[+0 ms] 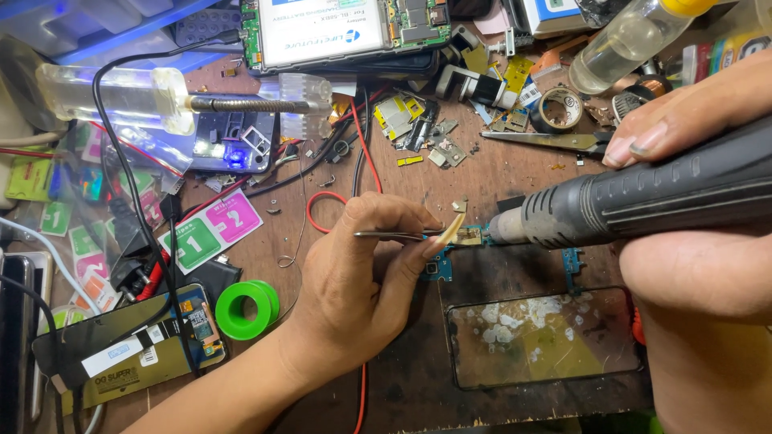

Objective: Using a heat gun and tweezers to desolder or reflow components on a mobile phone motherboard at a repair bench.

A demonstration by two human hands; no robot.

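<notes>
At the middle of the cluttered wooden bench, your left hand (354, 269) pinches a pair of thin metal tweezers (394, 235) between thumb and fingers, the other fingers curled in. The tweezer tips reach to the right, onto a small circuit board (469, 235) that lies just past your thumb. Your right hand (700, 201) comes in from the right edge, wrapped around the dark ribbed barrel of a hot air tool (643, 205), fingers closed over the top and thumb beneath. The tool's nozzle points left and sits just beside the same small board, so the board lies between your two hands, close to the tweezer tips and the nozzle mouth. Whether the nozzle touches the board cannot be told.

Just below the board, a cracked phone glass panel (547, 337) lies flat on a dark mat. To the left of your left wrist sits a green roll of tape (245, 308). A red wire (362, 145) loops down behind your left hand. Scissors (555, 141) rest further up the bench.
</notes>
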